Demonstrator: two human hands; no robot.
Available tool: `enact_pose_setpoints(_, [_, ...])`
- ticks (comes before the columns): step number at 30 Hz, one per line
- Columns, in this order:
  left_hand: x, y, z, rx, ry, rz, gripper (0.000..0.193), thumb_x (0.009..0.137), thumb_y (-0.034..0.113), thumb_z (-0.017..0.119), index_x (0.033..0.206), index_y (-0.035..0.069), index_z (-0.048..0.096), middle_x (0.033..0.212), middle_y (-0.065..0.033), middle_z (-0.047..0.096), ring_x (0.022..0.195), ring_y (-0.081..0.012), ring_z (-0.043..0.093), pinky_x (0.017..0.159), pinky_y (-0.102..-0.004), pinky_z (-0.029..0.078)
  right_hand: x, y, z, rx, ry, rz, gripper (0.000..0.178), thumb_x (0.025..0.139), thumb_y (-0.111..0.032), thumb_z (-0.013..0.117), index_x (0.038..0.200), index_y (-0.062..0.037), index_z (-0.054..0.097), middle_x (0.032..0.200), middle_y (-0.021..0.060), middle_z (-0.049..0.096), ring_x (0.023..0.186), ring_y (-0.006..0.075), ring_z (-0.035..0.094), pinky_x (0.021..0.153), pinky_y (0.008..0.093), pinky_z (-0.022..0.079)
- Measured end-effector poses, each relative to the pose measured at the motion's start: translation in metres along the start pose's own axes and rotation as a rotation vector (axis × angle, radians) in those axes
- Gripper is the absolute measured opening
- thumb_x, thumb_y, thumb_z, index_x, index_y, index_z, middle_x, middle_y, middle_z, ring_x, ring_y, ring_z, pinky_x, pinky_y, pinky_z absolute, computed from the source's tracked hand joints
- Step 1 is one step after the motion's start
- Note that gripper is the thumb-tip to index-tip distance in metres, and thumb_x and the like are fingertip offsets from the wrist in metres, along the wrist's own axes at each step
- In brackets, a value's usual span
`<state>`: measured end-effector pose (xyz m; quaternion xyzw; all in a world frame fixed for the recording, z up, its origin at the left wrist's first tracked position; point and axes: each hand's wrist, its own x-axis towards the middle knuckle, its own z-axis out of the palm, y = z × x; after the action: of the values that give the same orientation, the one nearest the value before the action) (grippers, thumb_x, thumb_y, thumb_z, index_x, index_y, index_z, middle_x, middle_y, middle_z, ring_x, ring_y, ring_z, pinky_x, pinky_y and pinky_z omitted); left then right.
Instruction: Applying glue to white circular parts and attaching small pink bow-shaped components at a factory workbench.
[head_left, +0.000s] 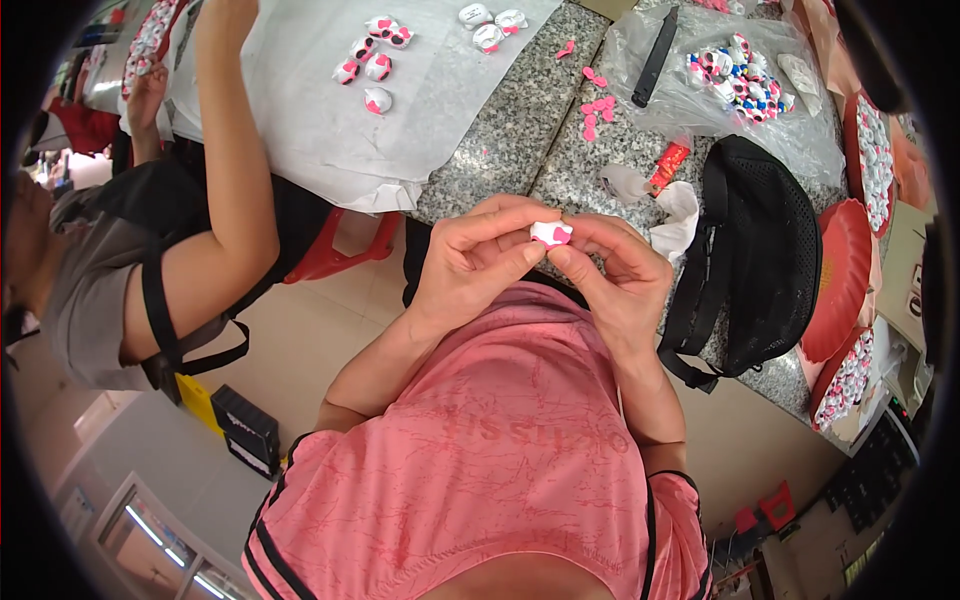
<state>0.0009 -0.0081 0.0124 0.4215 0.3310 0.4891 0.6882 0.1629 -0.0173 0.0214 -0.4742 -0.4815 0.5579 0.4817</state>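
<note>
Just in front of my body, over the near edge of the granite table (490, 170), a small rounded white-and-pink piece (551, 234) is pinched between both hands. My left hand (475, 255) grips its left side with thumb and fingertips. From the other side my right hand (615, 265) presses thumb and fingers on it, covering part of it. Several similar white-and-pink pieces (378, 66) lie on a white sheet (290, 120) at the far left. Small flat pink parts (597, 106) are scattered on the granite beyond my hands.
A clear plastic bag (640, 55) bears a heap of small coloured pieces (745, 80) and a black strip (656, 55). A black mesh bag (760, 250) and a red scalloped tray (845, 280) sit at right, near crumpled tissue (678, 215). A co-worker's arm (235, 150) reaches over at left.
</note>
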Motion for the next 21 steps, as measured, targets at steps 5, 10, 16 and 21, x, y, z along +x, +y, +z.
enact_pose_setpoints(5, [0.0013, 0.0007, -0.0002, 0.016, -0.005, -0.006, 0.028, 0.081, -0.01, 0.052, 0.108, -0.005, 0.057, 0.107, -0.0111, 0.052, 0.099, -0.0152, 0.054, 0.086, -0.026, 0.045, 0.0008, 0.0004, -0.0008, 0.007, 0.003, 0.006, 0.025, 0.073, 0.009, 0.064, 0.098, 0.0058, 0.061, 0.096, 0.0108, 0.058, 0.082, 0.0119, 0.056, 0.074, 0.0229, 0.047])
enact_pose_setpoints(10, [0.0009, -0.001, -0.0017, 0.005, -0.009, -0.012, 0.028, 0.081, -0.011, 0.052, 0.108, -0.005, 0.057, 0.108, -0.0117, 0.052, 0.099, -0.0159, 0.054, 0.085, -0.0267, 0.046, 0.0, 0.0019, -0.0001, 0.005, 0.004, -0.009, 0.026, 0.073, 0.01, 0.065, 0.098, 0.0059, 0.061, 0.097, 0.0113, 0.058, 0.081, 0.0121, 0.057, 0.074, 0.0228, 0.047])
enact_pose_setpoints(16, [0.0001, -0.0022, -0.0012, 0.011, -0.014, 0.021, 0.029, 0.081, -0.011, 0.052, 0.108, -0.006, 0.057, 0.108, -0.0127, 0.051, 0.099, -0.0169, 0.054, 0.085, -0.0269, 0.047, -0.0003, 0.0018, -0.0001, 0.018, -0.001, -0.026, 0.026, 0.073, 0.01, 0.064, 0.098, 0.006, 0.06, 0.097, 0.0116, 0.058, 0.081, 0.0123, 0.057, 0.074, 0.023, 0.047])
enact_pose_setpoints(21, [-0.0005, -0.002, -0.0011, 0.034, -0.014, 0.019, 0.028, 0.08, -0.011, 0.052, 0.108, -0.006, 0.057, 0.108, -0.013, 0.051, 0.099, -0.0169, 0.054, 0.084, -0.0262, 0.047, -0.0016, 0.0034, -0.001, 0.015, -0.003, -0.026, 0.027, 0.072, 0.01, 0.064, 0.099, 0.0059, 0.06, 0.098, 0.0117, 0.058, 0.082, 0.0123, 0.057, 0.074, 0.0229, 0.047])
